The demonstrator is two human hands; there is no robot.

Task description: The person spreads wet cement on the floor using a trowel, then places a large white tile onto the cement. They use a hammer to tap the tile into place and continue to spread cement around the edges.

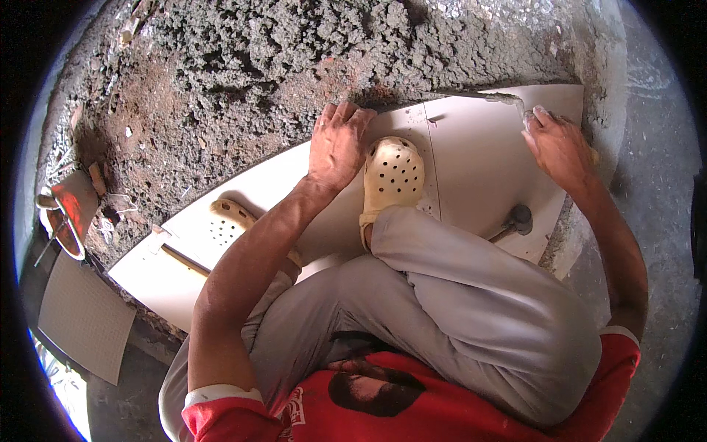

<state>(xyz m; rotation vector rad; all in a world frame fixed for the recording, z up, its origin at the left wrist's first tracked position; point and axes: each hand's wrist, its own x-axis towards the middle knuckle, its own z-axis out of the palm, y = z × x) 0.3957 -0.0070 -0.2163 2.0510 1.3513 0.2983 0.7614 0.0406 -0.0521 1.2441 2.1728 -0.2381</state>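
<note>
The right hand [561, 146] closes its fingers around the handle of a metal trowel [507, 98], whose blade lies along the far edge of the pale tiles [479, 166]. The left hand [339, 151] has its fingers curled close together over that same edge; whether they grip beneath it, I cannot tell. Between the hands, a thin seam divides the tiles, with a cream clog [394, 173] planted beside it, leaving bare tile toward the right hand. A black-headed mallet [521, 217] rests near the right edge, and a wooden-handled tool [184, 261] lies at the left end, near the other clog [228, 225]. Beyond the far edge spreads rough grey mortar [331, 37]. Open grey floor [655, 191] runs along the right; a textured panel [87, 317] lies at far left.
</note>
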